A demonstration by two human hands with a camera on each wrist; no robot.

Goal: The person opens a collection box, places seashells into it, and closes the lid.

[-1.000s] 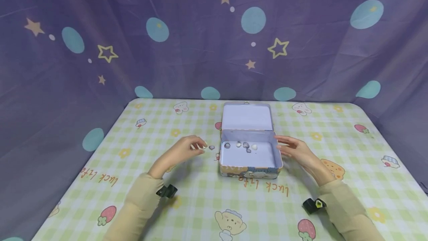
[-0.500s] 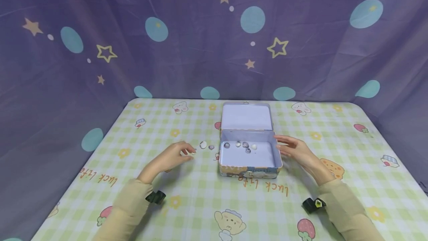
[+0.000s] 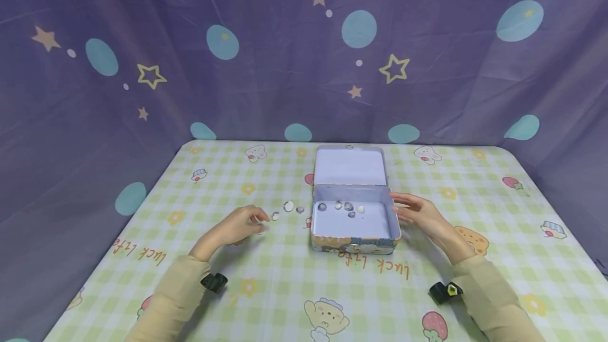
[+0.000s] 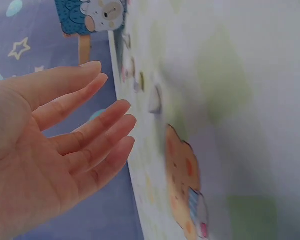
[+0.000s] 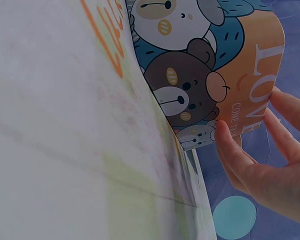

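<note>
My left hand (image 3: 237, 226) hovers low over the cloth left of the tin box. Its fingers are spread and relaxed in the left wrist view, holding nothing. Close to its fingertips lies a small pale shell (image 4: 155, 100). Between hand and box, a purple-and-white shell (image 3: 275, 216), a round white shell (image 3: 288, 206) and a purple shell (image 3: 300, 210) rest on the cloth. The tin box (image 3: 353, 248) stands with its lid (image 3: 350, 165) folded back, several shells inside. My right hand (image 3: 423, 216) touches the box's right wall with nearly straight fingertips, beside printed bears (image 5: 177, 92).
A green checked tablecloth (image 3: 285, 289) with cartoon prints covers the table. Purple curtains (image 3: 280, 94) hang behind and at both sides. A dark wrist camera (image 3: 215, 282) sits at the left cuff, another dark wrist camera (image 3: 444, 293) at the right.
My left hand has moved left and toward me, away from the box, leaving the white shell and then the purple-and-white shell on the cloth. The right hand stays at the box.
</note>
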